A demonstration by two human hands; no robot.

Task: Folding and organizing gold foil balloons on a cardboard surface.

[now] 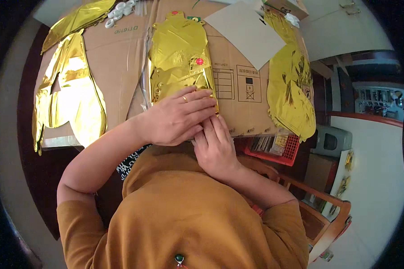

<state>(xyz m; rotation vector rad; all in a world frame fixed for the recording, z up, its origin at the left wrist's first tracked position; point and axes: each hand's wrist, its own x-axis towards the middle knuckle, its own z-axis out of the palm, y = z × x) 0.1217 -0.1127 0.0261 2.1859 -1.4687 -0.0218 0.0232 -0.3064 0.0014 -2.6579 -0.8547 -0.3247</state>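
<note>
A shiny gold foil piece, shaped like a flat, uninflated balloon, lies lengthwise in front of me on a cardboard-covered table. It has a rounded far end, a red round mark and a crinkled near part. My left hand, with a ring on one finger, rests flat across its near end, fingers stretched to the right. Just below, my right hand reaches up with its fingers extended along the foil's near right corner. Its fingertips partly go under my left fingers. The two hands touch, and they cover the foil's near edge.
More gold foil pieces lie on the left, at the far left and on the right. Small white rolls sit at the back. A grey card overlaps the right foil. Beyond the near right edge are a red basket and a wooden chair.
</note>
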